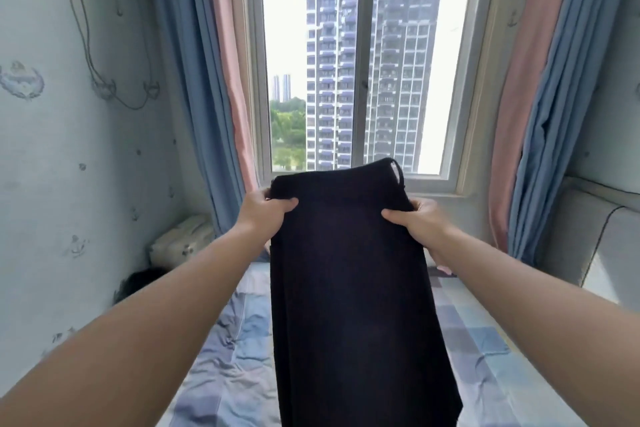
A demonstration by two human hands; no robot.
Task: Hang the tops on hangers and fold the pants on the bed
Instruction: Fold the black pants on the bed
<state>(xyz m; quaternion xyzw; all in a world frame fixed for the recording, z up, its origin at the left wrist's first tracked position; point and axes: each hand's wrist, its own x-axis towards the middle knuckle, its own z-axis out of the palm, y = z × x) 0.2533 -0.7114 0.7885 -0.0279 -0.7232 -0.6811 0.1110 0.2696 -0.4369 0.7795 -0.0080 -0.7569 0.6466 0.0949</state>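
The black pants (353,288) hang upright in mid-air in front of the person, held up by the waistband, which runs level just below the window sill. Their cloth drops straight down past the lower edge of the view, covering the middle of the bed (239,357) beneath. The left hand (263,210) pinches the waistband's left corner, thumb laid across the front of the cloth and fingers curled behind it. The right hand (415,218) grips the right corner the same way. The two hands are apart, one at each end of the waistband, with both arms stretched forward. A small loop stands up at the waistband's top right edge. On either side of the hanging cloth, strips of the checked bedsheet show bare and rumpled. A pale headboard (595,236) borders the bed on the right; a wallpapered wall (69,166) closes the left. Beyond, the window (363,73) is flanked by blue and pink curtains (207,87).
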